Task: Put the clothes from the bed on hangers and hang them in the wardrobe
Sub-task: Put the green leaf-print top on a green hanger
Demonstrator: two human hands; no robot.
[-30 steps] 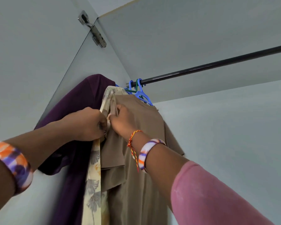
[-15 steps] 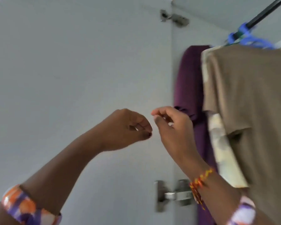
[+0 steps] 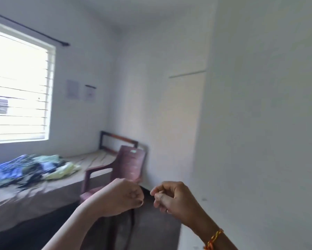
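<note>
Far left, a bright window (image 3: 18, 83) with horizontal slats fills the wall, a dark curtain rod (image 3: 30, 29) running above it. Below it the bed (image 3: 25, 195) stretches along the wall, its sheet pale and rumpled. On the bed, towards the left, lies the heap of clothes (image 3: 29, 168): blue patterned fabric, something dark, and a pale green piece at the right edge of the heap. The picture is blurred, so I cannot tell the garments apart. Two sheets of paper (image 3: 80, 91) are stuck on the wall right of the window. At the far end of the bed stands a dark headboard frame (image 3: 118, 138), and a maroon plastic chair (image 3: 126, 166) sits just beside the bed, its back towards the corner.

In the foreground the left hand (image 3: 122, 197) is raised with its fingers curled into a loose fist; nothing shows in it. Just beside it, apart by a small gap, the right hand (image 3: 173, 199) has its fingers curled in with thumb near the fingertips, and it holds nothing I can see. A red and yellow thread band (image 3: 213, 239) circles the right wrist. To the right rises a plain pale panel (image 3: 259, 123); I cannot tell if it is wall or wardrobe door.
</note>
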